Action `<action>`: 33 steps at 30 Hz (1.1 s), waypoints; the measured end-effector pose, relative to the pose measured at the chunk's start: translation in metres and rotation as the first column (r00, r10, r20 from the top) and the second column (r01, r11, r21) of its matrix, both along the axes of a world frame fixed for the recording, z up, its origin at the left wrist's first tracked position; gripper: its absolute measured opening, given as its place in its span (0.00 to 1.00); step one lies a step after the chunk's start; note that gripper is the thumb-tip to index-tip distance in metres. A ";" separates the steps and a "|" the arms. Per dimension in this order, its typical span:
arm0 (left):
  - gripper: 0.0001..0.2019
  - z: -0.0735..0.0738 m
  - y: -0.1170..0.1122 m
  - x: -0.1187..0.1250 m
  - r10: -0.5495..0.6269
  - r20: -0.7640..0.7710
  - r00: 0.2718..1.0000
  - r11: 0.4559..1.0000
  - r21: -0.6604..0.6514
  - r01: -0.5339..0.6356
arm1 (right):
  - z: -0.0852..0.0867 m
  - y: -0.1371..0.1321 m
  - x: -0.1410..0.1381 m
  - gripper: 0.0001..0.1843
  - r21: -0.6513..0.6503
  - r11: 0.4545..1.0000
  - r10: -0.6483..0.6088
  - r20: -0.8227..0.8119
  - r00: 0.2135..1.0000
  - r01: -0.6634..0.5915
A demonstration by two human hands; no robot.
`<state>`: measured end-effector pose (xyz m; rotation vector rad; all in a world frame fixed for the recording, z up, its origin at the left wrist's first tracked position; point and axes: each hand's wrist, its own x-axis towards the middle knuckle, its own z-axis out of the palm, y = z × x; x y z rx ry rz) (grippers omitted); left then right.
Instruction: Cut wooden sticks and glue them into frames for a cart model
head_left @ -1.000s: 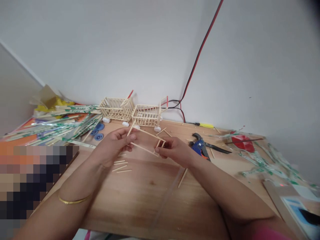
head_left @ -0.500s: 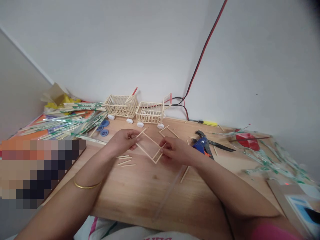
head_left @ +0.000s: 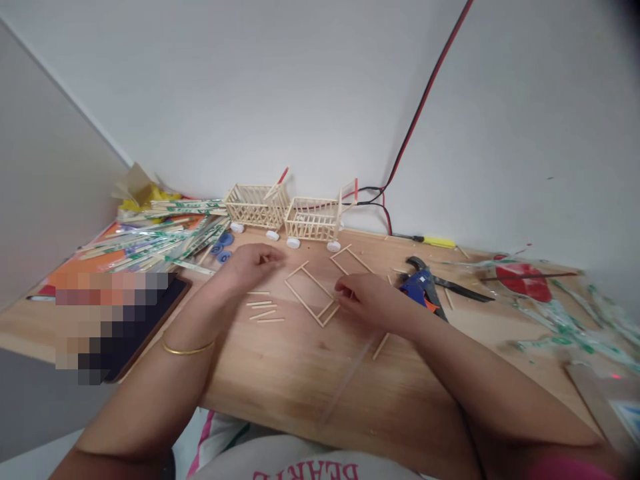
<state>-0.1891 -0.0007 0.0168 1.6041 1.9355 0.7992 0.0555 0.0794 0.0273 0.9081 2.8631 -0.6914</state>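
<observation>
A rectangular frame of thin wooden sticks [head_left: 303, 298] lies on the tabletop between my hands. My right hand [head_left: 363, 300] is at its right end, fingers curled and pinched on the end of the frame; the fingertips are partly hidden. My left hand [head_left: 256, 265] hovers just off the frame's left end, its fingers loosely bent and apart with nothing visible in them. Several short cut sticks [head_left: 263, 305] lie below my left hand. Behind my right hand lies a second stick frame [head_left: 345, 257], partly covered by it.
Two small stick carts [head_left: 313, 220] with white wheels stand by the wall. Wrapped stick bundles [head_left: 165, 230] and blue discs [head_left: 224, 257] are at left. A blue hot glue gun [head_left: 417, 287], a yellow-handled tool [head_left: 437, 242] and plastic wrappers [head_left: 565, 327] lie at right.
My left hand has let go of the frame and drawn up and away from its left end. The frame now rests flat. The camera view has shifted slightly.
</observation>
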 end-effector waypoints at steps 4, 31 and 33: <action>0.09 0.013 -0.015 -0.020 -0.118 -0.228 0.967 0.985 -0.152 0.084 | 0.015 -0.002 0.008 0.10 0.068 0.997 -0.011 -0.111 0.994 0.019; 0.14 0.006 0.006 0.085 -0.065 0.232 0.971 0.983 -0.155 0.103 | 0.008 0.000 0.107 0.11 0.157 0.910 -0.339 -0.256 0.905 0.385; 0.14 0.000 0.009 0.086 -0.076 0.130 0.989 0.982 -0.160 0.097 | 0.007 0.000 0.107 0.11 0.153 0.922 -0.309 -0.265 0.913 0.356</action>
